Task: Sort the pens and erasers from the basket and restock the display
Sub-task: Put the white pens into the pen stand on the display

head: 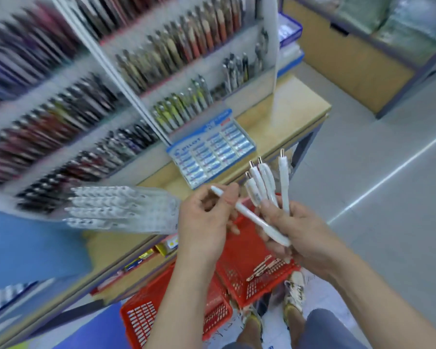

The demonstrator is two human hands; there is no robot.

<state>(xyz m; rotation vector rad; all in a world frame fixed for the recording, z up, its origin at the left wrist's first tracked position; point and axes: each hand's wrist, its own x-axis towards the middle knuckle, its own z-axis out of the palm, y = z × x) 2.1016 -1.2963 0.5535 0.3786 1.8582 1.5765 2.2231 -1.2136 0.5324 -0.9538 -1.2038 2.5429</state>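
My right hand (297,230) grips a fan of several white pens (264,182), tips pointing up. Between the fingers of my left hand (207,217) is the end of one more white pen (249,215), which lies slanted across to my right hand and touches its fingers. Both hands hover above a red basket (239,280) with a few pens (264,267) left in its bottom. The tiered pen display (86,117) rises at the left, blurred, with a row of white pens (116,207) at its lowest tier. A blue-and-white box of erasers (212,149) sits on the wooden shelf.
A second red basket (146,313) stands on the floor below the first. The wooden shelf (300,109) runs diagonally, with small packets on a lower ledge (146,255). My feet (295,288) stand on the grey floor at the right. More shelving stands at the top right.
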